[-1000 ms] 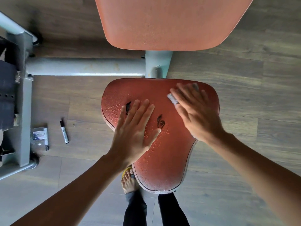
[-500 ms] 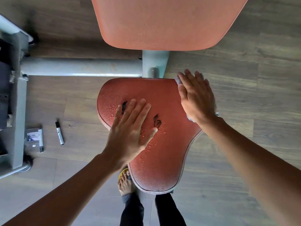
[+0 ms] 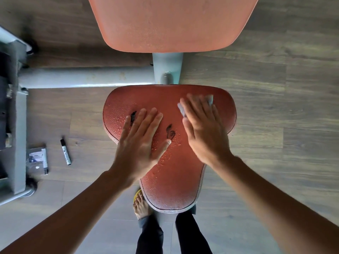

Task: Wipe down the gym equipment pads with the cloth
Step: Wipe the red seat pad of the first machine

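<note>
Mid-wipe on the seat pad point(image 3: 170, 171), by the look of it. Small grey-white cloth point(image 3: 210, 99) up at the far right corner of that pad, mostly buried under the right hand point(image 3: 203, 129), only two bits peeking out past the fingers. Not gripping it either: fingers straight, palm down, pressing the cloth flat to the vinyl. Same story for the left hand point(image 3: 141, 140): flat and spread on the left half of the pad, holding nothing, probably just bracing.

Plenty of water droplets point(image 3: 117, 120) across the left side and down the narrow near end, drier-looking around the cloth, so calling it maybe a third done on this pad. Two black marks point(image 3: 170, 132) as well, one between the hands, one half covered by the left fingers. Can't tell whether ink or scuffs.

Next move, guessing: lift the left hand out of the way, drag the cloth leftward and toward the body through the wet patch, keep the pressure even, maybe scrub harder over the marks. Then on to the back pad point(image 3: 172, 22) above, faintly speckled with drops too.

Further out: grey frame tube point(image 3: 86, 77) between the two pads, black marker point(image 3: 66, 152) and a small plastic packet point(image 3: 37, 160) on the wood floor point(image 3: 275, 107) to the left, foot point(image 3: 141, 204) in a yellow sandal under the pad's near tip.
</note>
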Demonstrator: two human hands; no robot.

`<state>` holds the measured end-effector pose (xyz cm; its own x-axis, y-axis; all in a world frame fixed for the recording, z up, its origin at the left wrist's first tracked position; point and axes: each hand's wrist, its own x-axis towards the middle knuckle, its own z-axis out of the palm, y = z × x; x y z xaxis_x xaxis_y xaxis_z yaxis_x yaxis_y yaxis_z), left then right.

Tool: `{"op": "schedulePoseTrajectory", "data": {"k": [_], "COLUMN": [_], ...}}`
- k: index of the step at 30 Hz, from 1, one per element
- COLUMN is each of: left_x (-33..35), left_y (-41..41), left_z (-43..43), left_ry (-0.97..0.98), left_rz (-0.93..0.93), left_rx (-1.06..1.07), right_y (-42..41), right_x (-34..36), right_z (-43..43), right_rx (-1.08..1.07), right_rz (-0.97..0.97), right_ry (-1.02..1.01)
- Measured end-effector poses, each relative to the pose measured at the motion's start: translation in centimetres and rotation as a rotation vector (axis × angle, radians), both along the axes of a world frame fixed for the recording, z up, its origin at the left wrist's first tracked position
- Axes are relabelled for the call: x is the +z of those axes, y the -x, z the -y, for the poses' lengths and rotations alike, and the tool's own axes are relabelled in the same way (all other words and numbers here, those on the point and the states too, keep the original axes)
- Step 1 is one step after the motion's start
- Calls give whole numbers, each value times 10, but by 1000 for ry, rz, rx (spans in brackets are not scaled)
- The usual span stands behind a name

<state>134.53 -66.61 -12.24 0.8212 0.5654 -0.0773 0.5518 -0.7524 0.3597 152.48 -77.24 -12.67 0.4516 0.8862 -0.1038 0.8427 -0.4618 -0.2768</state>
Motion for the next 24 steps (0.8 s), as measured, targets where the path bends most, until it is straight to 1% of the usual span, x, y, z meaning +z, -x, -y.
{"op": "schedulePoseTrajectory", "data": {"k": [1,2,3,5,6,8,10,12,13,15,17,19,21,23,24], "left_x": [1,3,5,7,7,6,3,2,3,3,3,2,1,2,2], "left_y": [0,-1,-2,-3,-2,6,19,30,32,34,34,35,34,35,35], "left_z": [0,0,-1,-3,-5,-7,-7,-5,-4,-3,-4,-3,-2,-2,-2], "left_ry": [0,2,11,40,49,37,6,1,9,28,38,39,55,56,54], "left_rz": [-6,-13,-19,-21,-9,44,80,77,73,62,57,60,59,63,67], "left_rx": [0,-3,-7,-15,-16,3,28,30,30,31,41,44,45,43,41], "right_y": [5,2,-5,-17,-15,11,40,51,48,39,38,52,66,62,54], "right_x": [4,4,3,1,-1,2,11,20,19,13,8,9,18,24,23], "right_z": [20,29,26,-4,-19,-21,14,50,53,31,-2,-8,22,52,54], "right_rx": [48,52,-3,-180,-222,-180,-91,-99,-131,-222,-260,-169,-28,-3,-37], "right_rz": [-22,-31,-37,-14,-7,-7,-31,-81,-81,-49,-21,-24,-46,-66,-53], "right_ry": [9,22,34,26,31,40,32,55,71,70,63,53,27,63,88]}}
